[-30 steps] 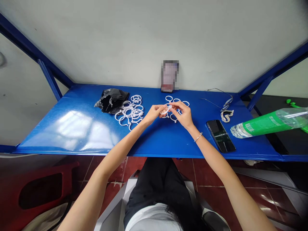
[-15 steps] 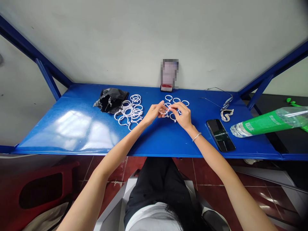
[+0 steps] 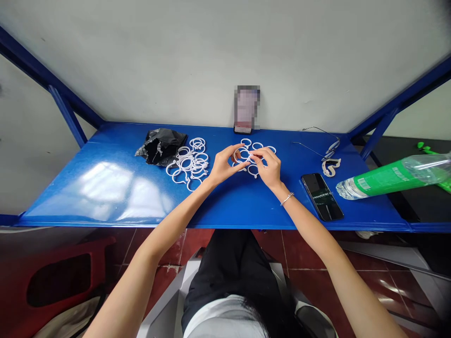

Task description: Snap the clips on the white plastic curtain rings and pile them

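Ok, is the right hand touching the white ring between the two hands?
Touching. The head view shows the right hand pinching the white ring at its right side.

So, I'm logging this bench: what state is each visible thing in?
Held ring, closure unclear
Left hand, thumb and forefinger apart; grip on held ring unclear
Right hand, pinching held ring
Bracelet, worn
Heaped rings, overlapping
Rings near hands, partly hidden
Black bag, crumpled, mouth open
Glasses, arms unfolded
Flat phone, face up, screen mostly dark
Propped device, leaning back, screen blurred
Bottle, label on, fill unclear
White band, curled
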